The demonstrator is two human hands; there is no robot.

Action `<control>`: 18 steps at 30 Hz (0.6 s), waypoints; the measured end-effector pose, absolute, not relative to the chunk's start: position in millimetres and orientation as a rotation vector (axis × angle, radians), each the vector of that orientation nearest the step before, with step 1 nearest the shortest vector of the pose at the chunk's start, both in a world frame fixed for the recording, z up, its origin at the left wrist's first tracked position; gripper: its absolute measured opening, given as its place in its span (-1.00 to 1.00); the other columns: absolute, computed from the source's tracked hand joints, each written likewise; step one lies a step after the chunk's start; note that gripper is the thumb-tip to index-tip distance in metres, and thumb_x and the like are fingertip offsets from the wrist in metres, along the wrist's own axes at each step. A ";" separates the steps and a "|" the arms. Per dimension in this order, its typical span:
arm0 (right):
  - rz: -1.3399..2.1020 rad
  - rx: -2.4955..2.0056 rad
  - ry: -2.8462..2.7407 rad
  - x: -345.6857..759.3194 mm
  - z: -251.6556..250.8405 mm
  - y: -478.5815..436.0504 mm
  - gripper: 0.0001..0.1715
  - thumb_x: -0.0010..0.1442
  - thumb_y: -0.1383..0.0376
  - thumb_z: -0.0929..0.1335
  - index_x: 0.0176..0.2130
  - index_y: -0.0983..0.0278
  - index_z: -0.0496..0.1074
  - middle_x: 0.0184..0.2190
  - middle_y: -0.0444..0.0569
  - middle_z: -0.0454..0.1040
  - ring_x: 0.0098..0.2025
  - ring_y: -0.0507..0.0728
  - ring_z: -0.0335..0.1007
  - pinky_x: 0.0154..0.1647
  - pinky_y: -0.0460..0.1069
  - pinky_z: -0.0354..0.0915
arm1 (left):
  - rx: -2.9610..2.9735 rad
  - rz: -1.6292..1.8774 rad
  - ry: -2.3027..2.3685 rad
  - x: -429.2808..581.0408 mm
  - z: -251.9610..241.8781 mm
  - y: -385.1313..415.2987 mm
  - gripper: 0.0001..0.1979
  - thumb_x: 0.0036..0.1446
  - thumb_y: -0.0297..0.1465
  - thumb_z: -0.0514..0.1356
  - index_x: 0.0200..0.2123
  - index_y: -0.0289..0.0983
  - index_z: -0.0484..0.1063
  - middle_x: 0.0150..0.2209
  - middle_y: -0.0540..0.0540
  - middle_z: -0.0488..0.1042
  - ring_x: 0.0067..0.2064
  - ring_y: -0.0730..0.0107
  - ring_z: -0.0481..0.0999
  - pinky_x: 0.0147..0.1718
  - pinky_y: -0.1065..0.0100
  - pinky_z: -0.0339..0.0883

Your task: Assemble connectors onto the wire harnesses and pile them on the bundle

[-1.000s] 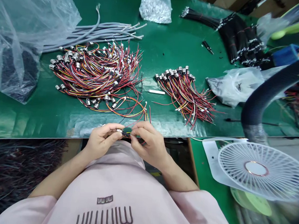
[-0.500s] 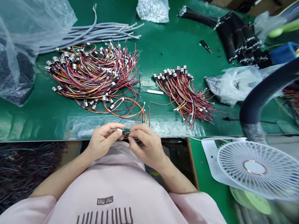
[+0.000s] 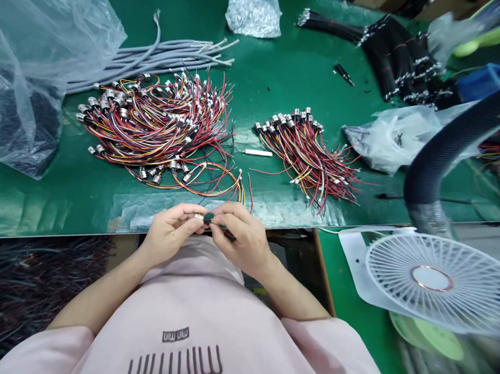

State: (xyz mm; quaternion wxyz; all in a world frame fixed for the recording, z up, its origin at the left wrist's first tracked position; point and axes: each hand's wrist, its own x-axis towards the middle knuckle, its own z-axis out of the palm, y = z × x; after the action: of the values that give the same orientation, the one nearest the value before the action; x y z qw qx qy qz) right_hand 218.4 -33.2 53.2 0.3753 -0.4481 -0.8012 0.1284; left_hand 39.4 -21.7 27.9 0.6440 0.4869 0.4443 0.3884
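Between finger and thumb, my left hand (image 3: 168,233) pinches a small metal connector (image 3: 199,216) at the table's front edge. My right hand (image 3: 244,237) is closed at the connector's black rear end (image 3: 208,219), where the wires come out; its fingertips partly hide them. Just beyond my hands, a loop of coloured wires (image 3: 215,195) trails from a big heap of connector cables (image 3: 152,124). A smaller bunch of similar cables (image 3: 315,163) lies to the right, with a white pen-like stick (image 3: 258,152) between the two.
Grey cables (image 3: 156,63) and a large clear plastic bag (image 3: 51,34) lie at the left. A bag of small shiny parts (image 3: 254,12) stands at the back. Black wire bundles (image 3: 385,54), a black flexible hose (image 3: 429,158) and a white fan (image 3: 431,277) occupy the right.
My right hand has shifted slightly left, nearer to the connector, and the black end now lies straighter between both hands. The view has moved a little.
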 end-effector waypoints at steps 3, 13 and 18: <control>0.376 -1.139 -2.046 220.9 56.1 -32.8 -0.89 0.17 0.45 0.31 -0.33 0.25 0.39 -0.30 -0.01 0.49 -0.24 0.05 0.46 -0.24 -0.08 0.41 | 1.047 0.869 1.003 38.8 28.3 -20.7 -0.65 0.09 -0.17 0.30 -0.19 -0.33 0.53 -0.45 -0.08 0.61 -0.41 0.35 0.62 -0.36 0.38 0.53; 0.389 -1.172 -2.059 214.0 54.6 -31.9 -0.83 0.21 0.45 0.27 -0.40 0.26 0.37 -0.33 -0.01 0.46 -0.29 0.05 0.43 -0.30 -0.09 0.36 | 0.969 0.877 0.998 42.6 27.4 -21.8 -0.64 0.03 -0.16 0.33 -0.25 -0.34 0.51 -0.49 -0.07 0.61 -0.44 0.35 0.62 -0.38 0.37 0.53; 0.631 -1.107 -2.027 221.5 64.0 -24.7 -0.87 0.19 0.41 0.29 -0.38 0.26 0.39 -0.32 -0.02 0.45 -0.25 0.05 0.42 -0.23 -0.06 0.37 | 0.977 0.861 1.030 41.1 26.9 -19.8 -0.65 0.07 -0.14 0.29 -0.26 -0.34 0.50 -0.51 -0.08 0.60 -0.48 0.34 0.59 -0.41 0.35 0.50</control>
State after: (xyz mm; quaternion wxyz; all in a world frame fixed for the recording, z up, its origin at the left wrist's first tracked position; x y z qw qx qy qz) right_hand 221.5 -24.7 64.0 0.3652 -0.4304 -0.7881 0.2455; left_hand 41.1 -19.8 26.9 0.6746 0.4344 0.4579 0.3828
